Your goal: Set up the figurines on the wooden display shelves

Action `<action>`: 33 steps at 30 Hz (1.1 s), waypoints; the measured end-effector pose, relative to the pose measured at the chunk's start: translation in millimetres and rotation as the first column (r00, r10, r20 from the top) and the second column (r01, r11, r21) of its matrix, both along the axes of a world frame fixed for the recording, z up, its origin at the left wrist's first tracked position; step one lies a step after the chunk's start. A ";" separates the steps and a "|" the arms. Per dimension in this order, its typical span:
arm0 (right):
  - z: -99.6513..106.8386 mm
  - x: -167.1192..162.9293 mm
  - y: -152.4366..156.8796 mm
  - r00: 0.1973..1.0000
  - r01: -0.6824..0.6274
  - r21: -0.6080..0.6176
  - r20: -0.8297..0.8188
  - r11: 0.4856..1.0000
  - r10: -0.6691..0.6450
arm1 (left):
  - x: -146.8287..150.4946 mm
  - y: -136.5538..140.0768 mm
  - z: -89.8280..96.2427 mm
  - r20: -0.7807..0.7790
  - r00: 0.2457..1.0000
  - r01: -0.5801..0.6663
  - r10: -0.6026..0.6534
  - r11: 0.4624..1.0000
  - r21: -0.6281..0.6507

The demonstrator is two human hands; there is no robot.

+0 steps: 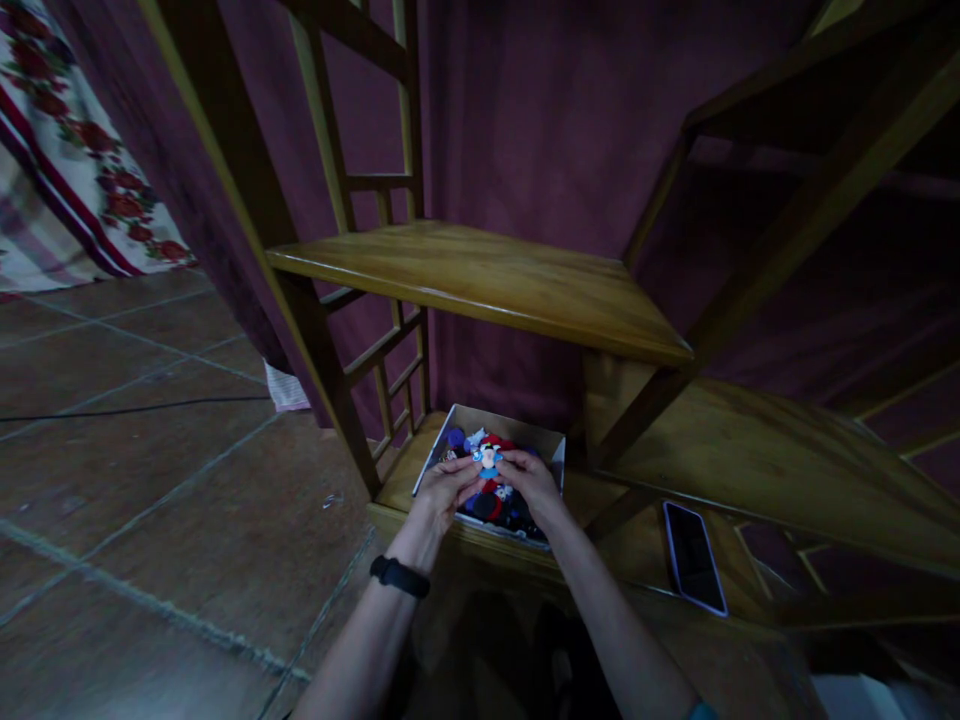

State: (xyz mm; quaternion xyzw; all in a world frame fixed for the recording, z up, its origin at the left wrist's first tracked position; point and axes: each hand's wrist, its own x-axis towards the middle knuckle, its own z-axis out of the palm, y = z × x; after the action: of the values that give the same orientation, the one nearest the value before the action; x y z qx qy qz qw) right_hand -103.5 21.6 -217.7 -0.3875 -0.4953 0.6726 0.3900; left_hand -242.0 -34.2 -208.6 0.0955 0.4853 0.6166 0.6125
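Observation:
Between my two hands is a small figure [489, 458] with a pale face and blue parts. My left hand [444, 488] pinches its left side, and my right hand [534, 482] grips its right side. A dark band circles my left wrist. Right beneath both hands stands an open cardboard box [559, 462] with white outer walls. Red, black, purple and white small items fill it, partly hidden by my hands; their kinds are too small to tell.
The box stands on the lowest board of a wooden shelf unit, under a higher shelf [480, 275]. A phone [694, 555] in a light purple case lies to the right. Purple curtain [517, 130] hangs behind. Tiled floor [172, 520] and a thin cable [135, 412] are at left.

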 end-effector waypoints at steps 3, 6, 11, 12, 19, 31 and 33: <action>0.0 1.5 -1.5 1.000 -0.003 -0.006 -0.012 1.000 0.003 | 3.9 -0.9 0.2 -0.021 1.000 -0.021 0.022 1.000 0.006; -4.8 2.3 -3.0 1.000 0.005 0.013 -0.020 1.000 -0.004 | 6.8 -2.4 1.4 -0.046 0.997 -0.058 0.058 0.998 0.008; -9.9 4.7 -4.4 0.997 0.017 0.000 -0.069 1.000 -0.017 | 11.4 -6.1 7.9 -0.062 0.996 -0.060 0.063 0.997 0.046; -8.9 5.6 -5.0 0.996 0.018 0.000 -0.090 1.000 -0.017 | 12.7 -7.3 9.6 -0.081 0.995 -0.052 0.059 0.995 0.080; 8.9 12.3 -19.7 0.976 -0.013 0.010 -0.217 1.000 0.015 | 20.6 -24.7 15.7 -0.576 0.814 0.172 0.075 0.916 0.363; 60.3 36.2 -88.4 0.897 -0.052 -0.096 -0.442 0.994 0.004 | 50.4 -107.0 82.9 -0.930 -0.160 0.311 0.330 0.911 0.270; 63.3 41.2 -101.2 0.875 -0.059 -0.119 -0.484 0.991 -0.006 | 62.0 -123.0 96.1 -0.899 -0.298 0.327 0.320 0.919 0.218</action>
State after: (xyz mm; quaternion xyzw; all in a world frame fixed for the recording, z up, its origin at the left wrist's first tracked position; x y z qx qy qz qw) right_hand -62.2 -79.6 -154.3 -0.2250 -0.3427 0.7842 0.4658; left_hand -180.0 -157.2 -112.4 0.6746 0.6398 0.3621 -0.0667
